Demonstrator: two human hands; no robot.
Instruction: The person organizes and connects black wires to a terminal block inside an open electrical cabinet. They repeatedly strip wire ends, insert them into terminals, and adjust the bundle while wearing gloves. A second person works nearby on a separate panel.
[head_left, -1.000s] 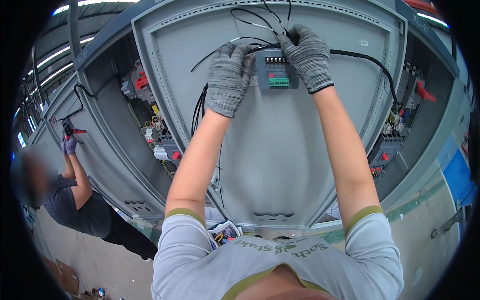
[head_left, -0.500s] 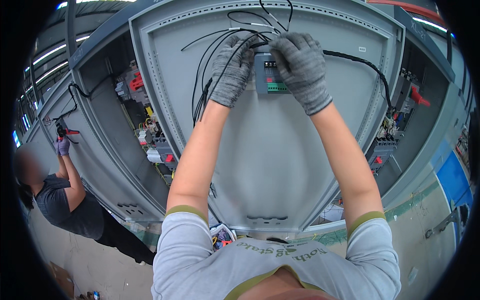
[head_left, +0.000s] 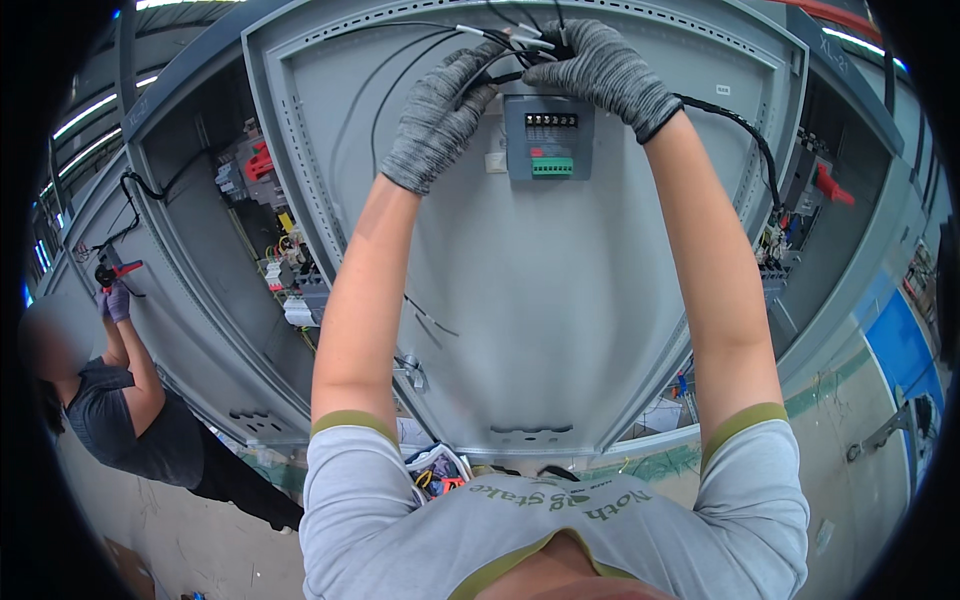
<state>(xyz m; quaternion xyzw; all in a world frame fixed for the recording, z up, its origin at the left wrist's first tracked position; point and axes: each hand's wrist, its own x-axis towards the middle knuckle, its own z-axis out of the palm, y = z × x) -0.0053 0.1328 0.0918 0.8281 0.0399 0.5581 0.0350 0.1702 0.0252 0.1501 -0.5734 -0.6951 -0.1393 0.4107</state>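
Both my hands wear grey knit gloves and are raised at the top of a grey cabinet door (head_left: 540, 300). My left hand (head_left: 440, 118) is closed on black wires (head_left: 408, 72), some with white sleeves near their ends. My right hand (head_left: 608, 78) grips the same bunch from the other side, its thumb and fingertips close to the left hand's. A black wrapped cable harness (head_left: 738, 117) runs from behind the right hand to the door's right side. Just below the hands is a grey device (head_left: 552, 142) with a black terminal strip and a green connector.
Open cabinets with breakers and red handles (head_left: 832, 186) flank the door. At the left, a co-worker (head_left: 150, 420) in purple gloves holds a red-and-black tool (head_left: 120, 272) at another door. A container of tools (head_left: 438, 470) sits below the door, and a blue panel (head_left: 898, 345) stands at the right.
Both hands have moved upward, uncovering more of the device. The wires that hung beside my left wrist have shifted, and fewer of them now hang there.
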